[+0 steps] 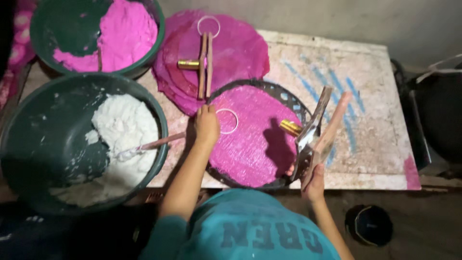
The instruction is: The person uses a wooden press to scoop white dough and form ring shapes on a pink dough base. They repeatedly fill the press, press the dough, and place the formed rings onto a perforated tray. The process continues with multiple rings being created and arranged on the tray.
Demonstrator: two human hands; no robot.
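Note:
My left hand (207,126) rests on a thin pink sheet (250,144) spread over a round dark woven tray (288,96), its fingers pinched on the left edge of a white ring (230,113) lying on the sheet. At the tray's right edge my right hand (315,182) grips a wooden two-armed tool (323,123), held tilted upright, with a brass roller (290,127) at its side. Behind the tray lies a stack of pink sheets (240,53). A second wooden tool (204,67) and another white ring (209,24) lie on top of the stack.
A green bowl of white dough (127,139) with a stick in it stands at the left; a green bowl of pink dough (127,33) is behind it. The worn white tabletop (365,125) has blue streaks. A dark container (440,115) stands right, a dark round object (369,224) on the floor.

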